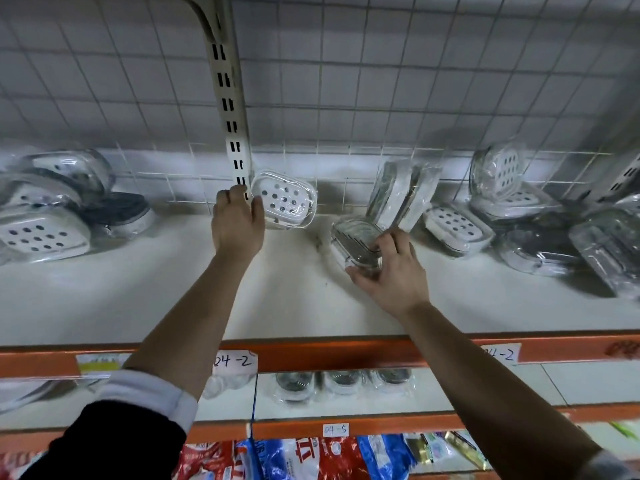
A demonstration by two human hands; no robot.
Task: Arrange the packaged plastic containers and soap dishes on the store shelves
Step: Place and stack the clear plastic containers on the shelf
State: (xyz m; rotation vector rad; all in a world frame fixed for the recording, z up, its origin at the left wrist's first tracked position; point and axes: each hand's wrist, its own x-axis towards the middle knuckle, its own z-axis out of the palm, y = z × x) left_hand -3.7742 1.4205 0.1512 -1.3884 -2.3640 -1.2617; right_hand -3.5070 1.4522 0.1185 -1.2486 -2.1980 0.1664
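Head view: left hand [239, 220] was up at the back of the top shelf [173, 289], next to the slotted upright [230, 109]. Its thumb touched the left edge of a white soap dish [284, 200] that stood tilted against the grid back. The fingers were curled, but whether they clamped the dish could not be told (hidden behind the hand).

Right hand [388, 268] gripped a clear container [356, 245] lying on the shelf mid-right, thumb on the near edge and fingers curled over the far corner. More wrapped dishes lay in a left pile [41, 233] and a right group [453, 226].

Handling, as a judgement: light, stiff plastic shells in loose slick film, so likely to slide. Best taken across the short sides on the rigid rim, not by the wrap.
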